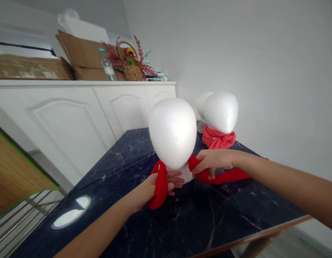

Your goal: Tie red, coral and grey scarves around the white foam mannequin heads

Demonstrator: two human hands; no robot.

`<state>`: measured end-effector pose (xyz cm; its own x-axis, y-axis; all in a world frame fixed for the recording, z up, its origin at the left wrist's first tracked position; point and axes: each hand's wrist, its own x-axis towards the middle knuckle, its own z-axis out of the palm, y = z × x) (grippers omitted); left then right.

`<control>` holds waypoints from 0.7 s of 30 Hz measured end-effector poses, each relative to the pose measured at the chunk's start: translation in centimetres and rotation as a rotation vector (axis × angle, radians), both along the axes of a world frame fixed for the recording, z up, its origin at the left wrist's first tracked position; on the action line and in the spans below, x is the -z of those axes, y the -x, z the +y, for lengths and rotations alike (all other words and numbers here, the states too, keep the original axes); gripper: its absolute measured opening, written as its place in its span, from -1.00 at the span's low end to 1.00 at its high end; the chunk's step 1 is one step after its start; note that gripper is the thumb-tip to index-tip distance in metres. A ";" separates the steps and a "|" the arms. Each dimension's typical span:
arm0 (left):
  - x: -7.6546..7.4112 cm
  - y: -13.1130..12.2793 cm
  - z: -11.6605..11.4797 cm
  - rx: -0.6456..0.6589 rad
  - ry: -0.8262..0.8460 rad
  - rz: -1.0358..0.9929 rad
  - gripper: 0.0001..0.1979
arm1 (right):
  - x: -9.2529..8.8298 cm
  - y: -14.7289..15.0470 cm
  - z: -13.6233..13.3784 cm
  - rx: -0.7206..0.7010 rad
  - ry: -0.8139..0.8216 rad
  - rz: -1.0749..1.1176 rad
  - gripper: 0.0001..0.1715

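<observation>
A white foam mannequin head (173, 132) stands on the dark marble table (144, 222) in front of me. A red scarf (160, 186) runs round its neck. My left hand (155, 186) grips the scarf's left end, which hangs down by the neck. My right hand (212, 161) is closed on the right part of the scarf, whose long tail lies across the table to the right. Behind stands a second foam head (221, 111) wearing a coral scarf (218, 139), with a third head (202, 104) partly hidden behind it.
A white cabinet (74, 118) runs along the left wall, carrying cardboard (82, 53), a water bottle (108, 66) and a wicker basket of flowers (132, 62). A wooden panel (12, 168) and metal rails sit at lower left. The table's front edge (262, 234) is close on the right.
</observation>
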<state>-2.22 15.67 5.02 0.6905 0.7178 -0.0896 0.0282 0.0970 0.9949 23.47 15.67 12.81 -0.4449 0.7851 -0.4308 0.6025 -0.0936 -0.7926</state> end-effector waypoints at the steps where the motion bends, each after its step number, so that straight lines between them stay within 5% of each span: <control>1: 0.0 -0.2 -0.3 -0.002 -0.020 -0.005 -0.43 | 0.8 0.9 -0.3 0.047 0.043 0.102 -0.84; 6: 0.2 -1.4 -1.1 -0.044 -0.121 -0.019 -0.47 | 4.2 4.2 -1.6 0.316 0.221 0.491 -0.95; 13: 1.7 -2.9 -0.9 -0.161 -0.136 -0.019 -0.56 | 5.8 5.2 -2.5 0.550 0.247 0.828 -0.92; 21: 1.8 -3.5 -1.4 -0.300 -0.101 0.043 -0.49 | 5.0 5.6 -4.2 0.486 0.272 0.807 -0.81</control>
